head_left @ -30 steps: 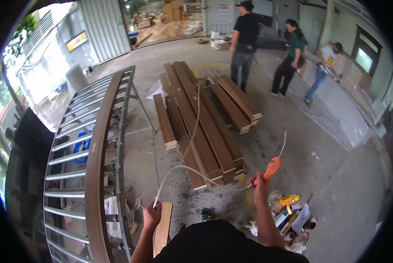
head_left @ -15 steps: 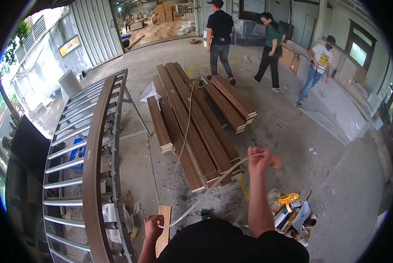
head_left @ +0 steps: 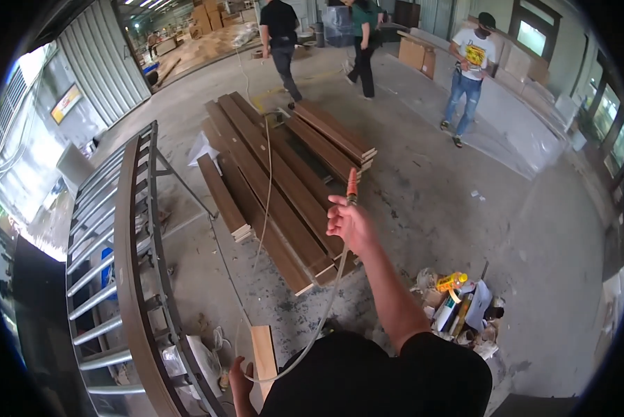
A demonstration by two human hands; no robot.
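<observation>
Beside the hose (head_left: 333, 299), the left hand (head_left: 240, 383) is hanging half-open, hold unclear; the half-curled right hand (head_left: 352, 228) is holding the orange tool (head_left: 352, 186), probably light, best gripped low.

The grey concrete floor (head_left: 423, 233) carries stacks of brown planks (head_left: 284, 208) – a pale hose (head_left: 269, 149) passes over them – and, nearer and to their right, one heap of mixed waste (head_left: 463, 309) with a yellow bottle (head_left: 452, 281) on it. At left stands a metal roller conveyor (head_left: 105, 360); lengthwise on it lies a long brown board (head_left: 125, 229).
</observation>
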